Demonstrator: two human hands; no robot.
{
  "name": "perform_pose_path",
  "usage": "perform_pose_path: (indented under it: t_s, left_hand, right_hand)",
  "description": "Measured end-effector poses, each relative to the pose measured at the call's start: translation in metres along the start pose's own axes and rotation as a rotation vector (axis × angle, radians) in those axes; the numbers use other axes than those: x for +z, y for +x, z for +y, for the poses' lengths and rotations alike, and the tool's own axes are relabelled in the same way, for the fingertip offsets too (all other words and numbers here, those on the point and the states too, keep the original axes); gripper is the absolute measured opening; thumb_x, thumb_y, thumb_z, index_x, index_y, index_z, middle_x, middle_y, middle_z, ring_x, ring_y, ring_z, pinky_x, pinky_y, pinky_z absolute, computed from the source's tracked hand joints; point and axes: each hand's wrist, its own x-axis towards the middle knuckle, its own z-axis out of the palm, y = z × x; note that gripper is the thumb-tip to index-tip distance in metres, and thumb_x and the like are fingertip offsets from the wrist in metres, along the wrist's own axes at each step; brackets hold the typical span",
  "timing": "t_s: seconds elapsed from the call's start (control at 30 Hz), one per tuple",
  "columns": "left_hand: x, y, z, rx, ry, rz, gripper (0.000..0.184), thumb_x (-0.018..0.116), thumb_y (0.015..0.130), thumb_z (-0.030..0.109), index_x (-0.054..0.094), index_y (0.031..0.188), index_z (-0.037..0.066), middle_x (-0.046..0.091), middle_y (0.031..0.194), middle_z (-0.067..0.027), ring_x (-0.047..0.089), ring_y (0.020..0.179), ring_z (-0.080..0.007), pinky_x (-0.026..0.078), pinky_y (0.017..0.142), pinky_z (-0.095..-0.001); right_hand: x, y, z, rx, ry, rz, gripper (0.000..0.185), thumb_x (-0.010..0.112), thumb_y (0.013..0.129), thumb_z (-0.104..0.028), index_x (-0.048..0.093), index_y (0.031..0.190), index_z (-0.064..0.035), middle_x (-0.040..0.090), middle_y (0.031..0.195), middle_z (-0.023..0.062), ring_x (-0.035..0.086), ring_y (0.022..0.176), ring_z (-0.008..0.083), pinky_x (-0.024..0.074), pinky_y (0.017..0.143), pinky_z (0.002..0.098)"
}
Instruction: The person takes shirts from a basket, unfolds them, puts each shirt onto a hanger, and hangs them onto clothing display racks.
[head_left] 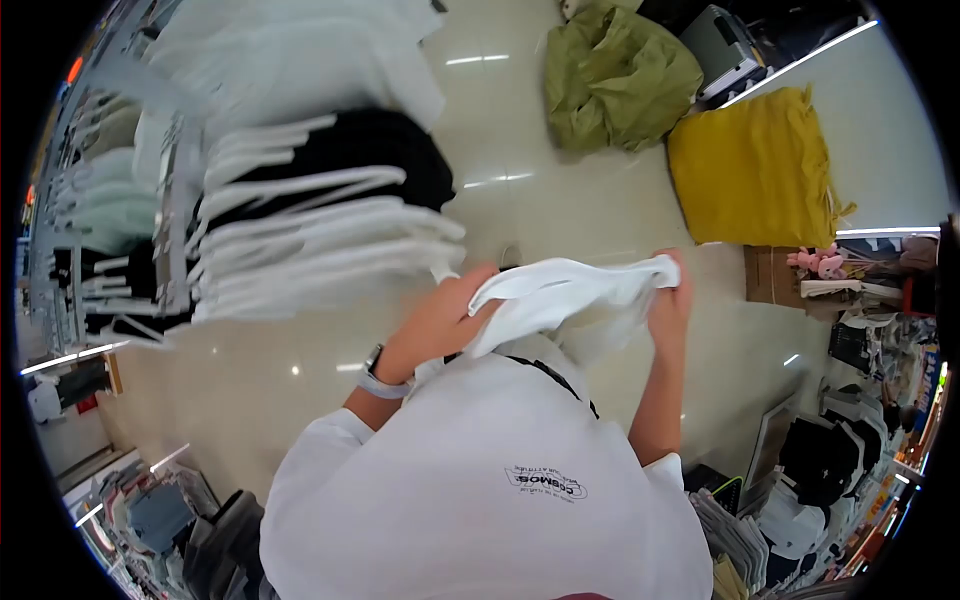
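A white garment (560, 295) is stretched out in front of my body, between my two hands. My left hand (450, 315), with a watch at the wrist, has its fingers wrapped round the garment's left end, close to the hanging clothes. On the right side, my right hand (672, 290) grips the other end, its fingers closed on the cloth. The lower part of the garment sags toward my shirt. Just left of my left hand, white hangers (330, 240) hang in a row, the nearest ones blurred.
Black clothes (380, 160) and white clothes (290, 60) hang on the rack at the upper left. An olive bag (620, 75) and a yellow bag (755, 170) stand at the upper right. More clothes (820, 465) hang at the lower right.
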Motion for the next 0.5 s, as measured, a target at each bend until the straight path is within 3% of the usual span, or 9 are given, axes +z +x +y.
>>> perform_pose_path:
  t_s: [0.1,0.17,0.23,0.3,0.37,0.43,0.47,0.5]
  left_hand:
    - [0.016,0.054,-0.011,0.129,-0.116,0.056,0.026,0.056,0.085,0.018,0.054,0.104,-0.001,0.06,0.089,-0.0173,0.057,0.077,-0.0274,0.044,0.071,-0.0323]
    - [0.02,0.083,-0.011,-0.075,-0.392,-0.05,0.035,0.064,0.08,0.02,0.055,0.107,0.0,0.061,0.091,-0.0129,0.057,0.081,-0.0224,0.044,0.076,-0.0308]
    - [0.008,0.112,-0.008,-0.117,-0.208,-0.138,0.042,0.069,0.073,0.021,0.057,0.107,0.0,0.062,0.094,-0.0101,0.057,0.085,-0.0197,0.043,0.079,-0.0297]
    - [-0.003,0.138,-0.001,-0.045,-0.088,-0.404,0.049,0.072,0.068,0.02,0.056,0.109,-0.001,0.063,0.096,-0.0112,0.058,0.086,-0.0192,0.044,0.079,-0.0301]
    - [-0.002,0.16,-0.004,-0.036,-0.206,-0.316,0.043,0.071,0.068,0.017,0.059,0.105,0.0,0.063,0.096,-0.0142,0.058,0.081,-0.0216,0.045,0.073,-0.0305]
    - [-0.012,0.181,-0.006,-0.223,0.086,-0.267,0.035,0.068,0.07,0.013,0.061,0.102,0.002,0.062,0.098,-0.0177,0.058,0.079,-0.0254,0.045,0.068,-0.0307]
    - [-0.015,0.186,-0.005,-0.189,0.083,-0.178,0.022,0.061,0.074,0.008,0.062,0.094,0.001,0.061,0.088,-0.0176,0.056,0.072,-0.027,0.044,0.062,-0.0315]
    - [-0.02,0.197,-0.006,-0.2,0.088,-0.173,0.022,0.061,0.074,0.008,0.062,0.094,0.001,0.061,0.088,-0.0176,0.056,0.072,-0.027,0.044,0.062,-0.0315]
  right_hand:
    - [0.022,0.044,-0.007,0.075,0.047,0.078,0.013,0.044,0.09,-0.013,0.05,0.085,-0.0026,0.045,0.074,-0.0028,0.041,0.07,0.0071,0.0364,0.062,0.0211]
    - [0.016,0.068,0.003,0.185,0.167,-0.049,0.015,0.044,0.09,-0.013,0.051,0.084,-0.0016,0.047,0.073,-0.0032,0.043,0.07,0.005,0.0371,0.062,0.0202]
    - [-0.004,0.098,0.004,0.182,0.167,-0.065,0.015,0.044,0.09,-0.012,0.052,0.084,-0.0014,0.048,0.073,-0.0034,0.044,0.07,0.0044,0.0376,0.062,0.0201]
    - [-0.019,0.128,0.004,0.185,0.182,-0.093,0.015,0.045,0.09,-0.012,0.053,0.084,-0.0013,0.049,0.073,-0.0035,0.045,0.07,0.0038,0.0381,0.062,0.02]
    - [-0.035,0.156,0.002,0.254,0.396,-0.031,0.015,0.046,0.089,-0.012,0.055,0.086,-0.0004,0.053,0.073,-0.0024,0.047,0.069,0.005,0.0391,0.061,0.0206]
    - [-0.039,0.177,0.004,0.213,0.406,-0.011,0.013,0.047,0.087,-0.009,0.056,0.086,0.0,0.055,0.075,-0.0021,0.048,0.068,0.0044,0.0394,0.06,0.02]
    - [-0.037,0.189,0.003,0.175,0.388,-0.051,0.012,0.051,0.085,-0.009,0.057,0.087,0.0005,0.055,0.075,-0.0015,0.048,0.069,0.0049,0.04,0.061,0.0205]
    - [-0.035,0.2,0.004,0.141,0.371,-0.096,0.013,0.054,0.083,-0.01,0.057,0.088,0.0009,0.055,0.075,-0.0009,0.049,0.07,0.0054,0.0405,0.062,0.0211]
